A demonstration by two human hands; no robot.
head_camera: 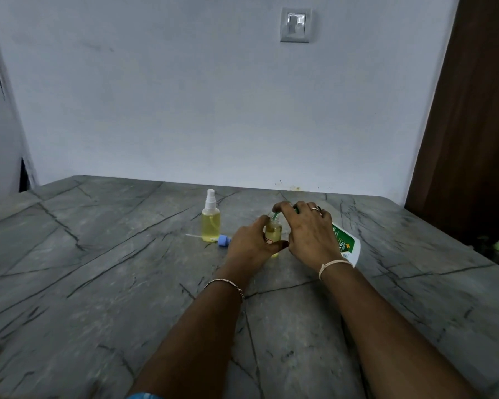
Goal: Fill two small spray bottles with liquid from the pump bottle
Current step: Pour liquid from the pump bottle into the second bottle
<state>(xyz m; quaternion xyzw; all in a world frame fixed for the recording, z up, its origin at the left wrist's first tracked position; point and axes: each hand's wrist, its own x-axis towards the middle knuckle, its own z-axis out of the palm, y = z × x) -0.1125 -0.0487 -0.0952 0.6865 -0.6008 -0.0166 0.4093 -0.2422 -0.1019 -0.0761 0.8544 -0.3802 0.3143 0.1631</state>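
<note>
Near the surface's (98, 283) far edge I see the left hand (248, 246) gripping a small bottle (272, 233), right hand (308, 234) grasping the pump bottle (344, 243).

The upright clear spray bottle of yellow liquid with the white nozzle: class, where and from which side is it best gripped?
Probably round its wide cylindrical body, from the left: the clear spray bottle stands upright, its white nozzle is narrow, and a blue cap lies at its right base.

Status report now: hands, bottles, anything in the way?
Left hand grips small bottle. Right hand holds pump bottle, spout at small bottle's mouth. Other spray bottle filled, capped. Blue cap lies aside, nothing blocking.
</note>
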